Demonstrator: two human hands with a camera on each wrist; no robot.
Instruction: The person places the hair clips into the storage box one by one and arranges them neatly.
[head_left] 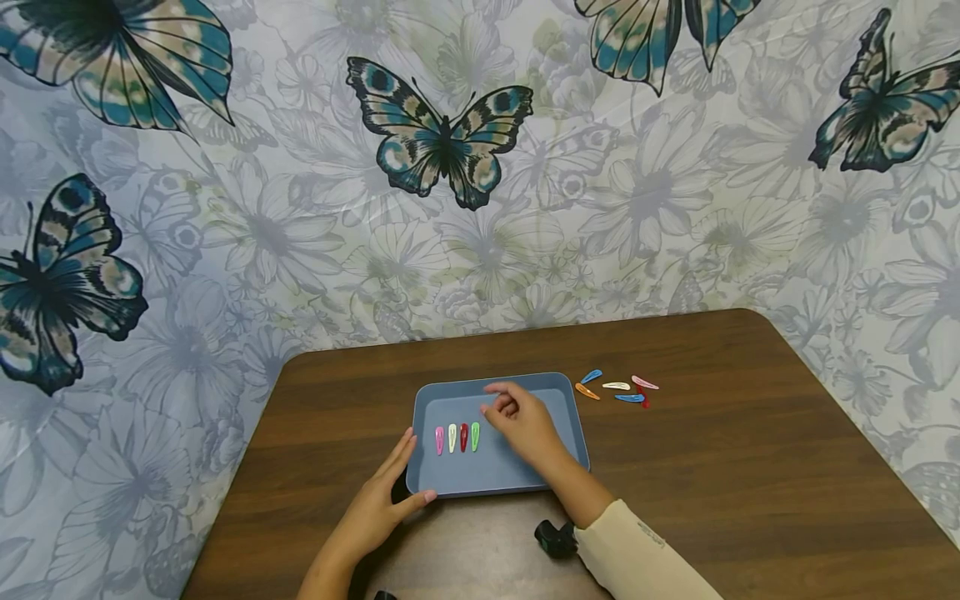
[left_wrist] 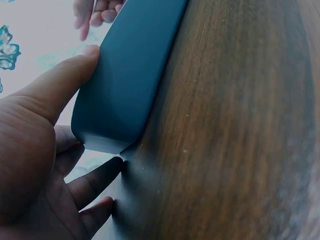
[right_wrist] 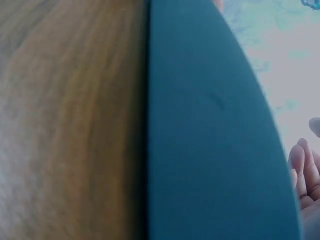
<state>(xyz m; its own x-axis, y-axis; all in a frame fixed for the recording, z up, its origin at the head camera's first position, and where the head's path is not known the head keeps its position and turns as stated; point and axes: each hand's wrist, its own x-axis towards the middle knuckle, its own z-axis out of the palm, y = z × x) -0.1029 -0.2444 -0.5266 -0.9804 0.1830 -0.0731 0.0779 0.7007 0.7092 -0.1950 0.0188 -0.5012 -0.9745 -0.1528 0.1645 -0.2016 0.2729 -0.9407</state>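
Observation:
A row of snap hair clips stands upright in line on the blue-grey tray (head_left: 495, 479): a pink clip (head_left: 439, 440), a white clip (head_left: 452, 437), a red clip (head_left: 464, 437) and a green clip (head_left: 476, 436). Over the tray, just right of the green clip, hovers my right hand (head_left: 521, 421), index finger and thumb apart, the other fingers loosely bent, nothing showing between them. My left hand (head_left: 378, 500) rests at the tray's near left corner, thumb along the front rim and straight fingers by the left side. In the left wrist view, its thumb (left_wrist: 75, 75) touches the tray wall (left_wrist: 125, 75).
Loose hair clips lie on the brown table (head_left: 712, 467) right of the tray: two blue, an orange clip (head_left: 587, 391), a cream clip (head_left: 617, 386), a pink clip (head_left: 645, 382) and a red one partly covered. A butterfly-patterned cloth (head_left: 480, 275) hangs behind the table.

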